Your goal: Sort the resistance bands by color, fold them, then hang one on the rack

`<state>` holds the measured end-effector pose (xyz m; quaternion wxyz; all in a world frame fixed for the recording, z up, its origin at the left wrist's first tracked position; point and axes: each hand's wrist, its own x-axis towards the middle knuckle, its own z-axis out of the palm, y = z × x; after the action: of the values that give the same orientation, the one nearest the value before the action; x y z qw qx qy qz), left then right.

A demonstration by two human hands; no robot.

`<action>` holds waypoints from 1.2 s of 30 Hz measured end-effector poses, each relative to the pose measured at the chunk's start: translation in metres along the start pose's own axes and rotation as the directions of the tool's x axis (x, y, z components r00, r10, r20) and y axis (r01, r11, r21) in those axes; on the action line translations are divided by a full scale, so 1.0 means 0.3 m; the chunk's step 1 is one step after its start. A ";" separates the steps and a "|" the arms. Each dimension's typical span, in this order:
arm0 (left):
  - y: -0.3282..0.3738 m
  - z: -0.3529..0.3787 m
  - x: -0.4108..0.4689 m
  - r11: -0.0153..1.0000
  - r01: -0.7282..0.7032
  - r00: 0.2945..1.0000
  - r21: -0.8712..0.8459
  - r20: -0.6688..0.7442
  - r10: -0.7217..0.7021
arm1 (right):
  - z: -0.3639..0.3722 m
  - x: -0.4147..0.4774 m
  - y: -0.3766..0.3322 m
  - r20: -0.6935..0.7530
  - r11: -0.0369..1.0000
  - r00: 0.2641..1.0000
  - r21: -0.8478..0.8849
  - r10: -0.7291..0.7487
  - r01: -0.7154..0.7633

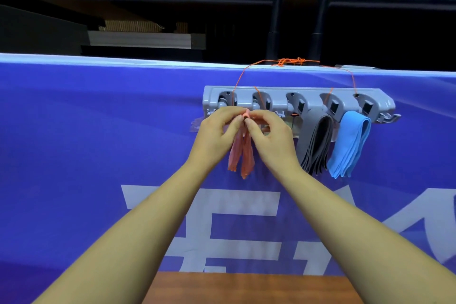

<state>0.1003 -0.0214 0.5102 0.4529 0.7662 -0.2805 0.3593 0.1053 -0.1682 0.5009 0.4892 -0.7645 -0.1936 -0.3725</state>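
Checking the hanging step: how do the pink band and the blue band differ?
Both the left hand and the right hand pinch the pink band at its top; the blue band hangs untouched. The pink band is toward the left of the rack, the blue band at its right end. The pink band looks bunched, the blue band wide and flat. Both hang folded.

Even bright light, soft focus, edges bowed.

Pink band (243, 155); grey band (314, 145); blue band (350, 143); grey rack (308, 97); orange string (291, 61); purple banner (98, 131), white lettering; brown tabletop (246, 289).
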 end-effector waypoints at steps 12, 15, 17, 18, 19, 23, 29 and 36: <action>0.010 0.011 -0.001 0.997 0.058 0.998 -0.051 -0.028 -0.060 | 0.001 0.011 -0.012 -0.019 0.993 0.999 0.110 0.039 -0.037; 0.023 0.015 0.003 0.995 0.082 0.994 -0.055 -0.063 -0.085 | 0.011 0.021 -0.021 -0.035 0.992 0.998 0.118 0.048 -0.043; 0.030 0.025 0.009 0.992 0.108 0.990 -0.059 -0.085 -0.112 | 0.014 0.031 -0.033 -0.038 0.992 0.998 0.120 0.048 -0.043; 0.031 0.028 0.010 0.991 0.122 0.987 -0.059 -0.096 -0.128 | 0.012 0.033 -0.038 -0.026 0.991 0.999 0.131 0.046 -0.043; 0.030 0.031 0.010 0.990 0.131 0.985 -0.052 -0.103 -0.136 | 0.008 0.032 -0.042 -0.006 0.989 0.999 0.144 0.042 -0.041; 0.016 0.025 -0.002 0.993 0.113 0.991 -0.038 -0.070 -0.116 | -0.020 -0.001 -0.021 0.079 0.997 0.997 0.075 -0.018 0.012; 0.007 0.010 -0.009 0.995 0.085 0.996 -0.048 -0.014 -0.086 | -0.006 0.007 -0.023 -0.002 0.995 0.998 -0.077 -0.064 0.064; 0.002 0.016 -0.022 0.990 0.131 0.991 -0.054 -0.023 -0.133 | -0.011 0.004 -0.010 -0.008 0.998 0.999 -0.047 -0.053 0.052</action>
<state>0.0975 -0.0252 0.5036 0.4994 0.7660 -0.2324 0.3313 0.1029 -0.1699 0.5045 0.4620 -0.7687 -0.2025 -0.3933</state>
